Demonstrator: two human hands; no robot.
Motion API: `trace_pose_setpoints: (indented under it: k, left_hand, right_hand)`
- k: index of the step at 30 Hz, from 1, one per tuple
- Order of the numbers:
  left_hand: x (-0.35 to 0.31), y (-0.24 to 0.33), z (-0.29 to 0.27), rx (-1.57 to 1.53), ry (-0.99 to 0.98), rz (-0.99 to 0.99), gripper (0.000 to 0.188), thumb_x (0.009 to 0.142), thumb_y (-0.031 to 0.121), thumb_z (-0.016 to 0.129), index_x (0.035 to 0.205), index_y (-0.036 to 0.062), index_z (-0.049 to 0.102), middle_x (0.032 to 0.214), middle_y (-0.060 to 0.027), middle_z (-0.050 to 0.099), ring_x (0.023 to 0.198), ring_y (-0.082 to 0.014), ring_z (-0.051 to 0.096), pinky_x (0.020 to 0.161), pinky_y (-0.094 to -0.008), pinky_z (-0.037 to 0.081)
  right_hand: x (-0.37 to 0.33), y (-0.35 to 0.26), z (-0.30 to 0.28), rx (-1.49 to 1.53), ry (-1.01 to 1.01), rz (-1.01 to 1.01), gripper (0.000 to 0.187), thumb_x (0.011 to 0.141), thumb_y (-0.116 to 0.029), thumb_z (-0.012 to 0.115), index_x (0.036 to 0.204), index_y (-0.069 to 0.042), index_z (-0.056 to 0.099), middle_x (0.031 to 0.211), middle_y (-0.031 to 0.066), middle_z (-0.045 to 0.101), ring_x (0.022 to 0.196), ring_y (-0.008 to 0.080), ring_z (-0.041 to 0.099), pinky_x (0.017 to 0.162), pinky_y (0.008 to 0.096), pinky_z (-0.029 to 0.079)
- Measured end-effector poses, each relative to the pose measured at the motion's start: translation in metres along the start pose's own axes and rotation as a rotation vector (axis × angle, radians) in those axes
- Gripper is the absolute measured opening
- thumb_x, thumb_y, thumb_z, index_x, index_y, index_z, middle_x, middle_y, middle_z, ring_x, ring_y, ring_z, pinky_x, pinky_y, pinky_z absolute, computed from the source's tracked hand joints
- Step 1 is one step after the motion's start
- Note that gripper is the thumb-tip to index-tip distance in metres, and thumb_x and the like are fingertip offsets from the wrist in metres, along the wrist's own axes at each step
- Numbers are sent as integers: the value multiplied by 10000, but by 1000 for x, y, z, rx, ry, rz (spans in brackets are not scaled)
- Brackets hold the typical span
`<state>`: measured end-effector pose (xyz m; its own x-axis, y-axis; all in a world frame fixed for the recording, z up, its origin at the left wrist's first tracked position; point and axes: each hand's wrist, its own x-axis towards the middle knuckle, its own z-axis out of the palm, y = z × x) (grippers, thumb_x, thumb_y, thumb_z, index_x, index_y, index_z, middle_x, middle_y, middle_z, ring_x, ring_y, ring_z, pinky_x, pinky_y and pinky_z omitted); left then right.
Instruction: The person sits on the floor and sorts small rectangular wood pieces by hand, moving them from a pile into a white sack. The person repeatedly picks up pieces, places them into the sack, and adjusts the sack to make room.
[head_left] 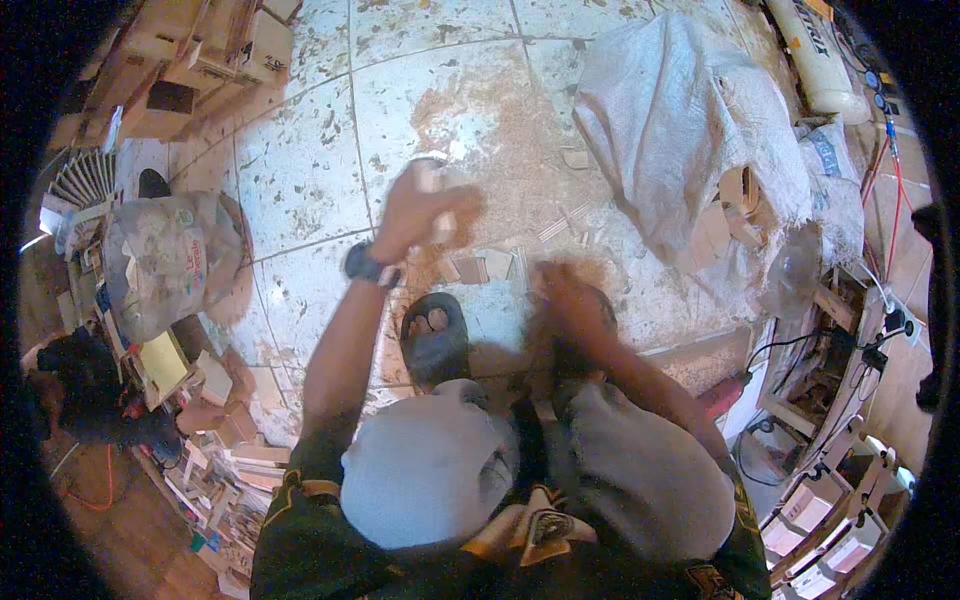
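Note:
My left hand (410,215), with a dark watch on its wrist, is closed round a small whitish object (430,180) held above the tiled floor. The object is smeared by motion, and its kind does not show. Low by my right foot, my right hand (570,300) is blurred; its fingers cannot be made out. Between the two hands lie several small wood offcuts (495,264) on the dusty tiles. Thin wood slivers (562,225) are scattered just beyond them.
A white woven sack (660,120) with wood pieces at its mouth lies at the right. At the left stands a filled clear plastic bag (165,265), with scrap wood (225,490) heaped nearer. A cream gas cylinder (820,60) is at the far right. My sandalled foot (435,340) is close by.

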<state>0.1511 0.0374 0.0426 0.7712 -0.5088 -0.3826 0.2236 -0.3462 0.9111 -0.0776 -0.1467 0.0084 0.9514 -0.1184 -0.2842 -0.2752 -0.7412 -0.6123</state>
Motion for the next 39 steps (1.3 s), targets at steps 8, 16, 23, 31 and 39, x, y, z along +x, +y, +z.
trace_pose_setpoints:
  k: [8,16,23,31,39]
  left_hand:
    - [-76,-52,-9,-573,71,-541,260,793,116,737,971,-38,627,856,-125,667,653,-205,651,549,-318,552]
    - [-78,-72,22,-353,85,-497,208,815,135,708,941,-16,642,747,-77,654,566,-173,637,476,-305,509]
    - [-83,-69,28,-574,71,-503,235,832,145,701,1004,2,630,822,-83,663,578,-174,638,484,-321,510]
    - [-80,-67,31,-430,11,-589,272,850,207,686,1037,11,651,870,-86,679,713,-210,665,628,-356,575]
    - [-66,-34,52,-700,-239,-597,402,851,102,653,1210,-31,531,1052,-141,651,888,-254,672,720,-379,585]
  right_hand:
    - [29,8,27,-127,43,78,406,797,-273,695,1108,-42,575,1000,204,646,874,383,638,748,457,520]
    - [81,46,-46,-414,199,-192,451,712,-208,753,1096,-58,569,1053,163,634,933,358,623,771,430,534]
    - [60,43,-31,-15,68,204,436,752,-230,717,1118,-69,543,970,192,671,852,391,643,754,480,527]
    - [42,10,60,366,-77,306,461,749,-326,718,1069,-39,552,817,172,671,744,350,663,669,461,541]
    - [9,6,-28,773,-79,349,318,788,-119,722,1054,-31,572,866,61,638,762,135,621,645,292,536]
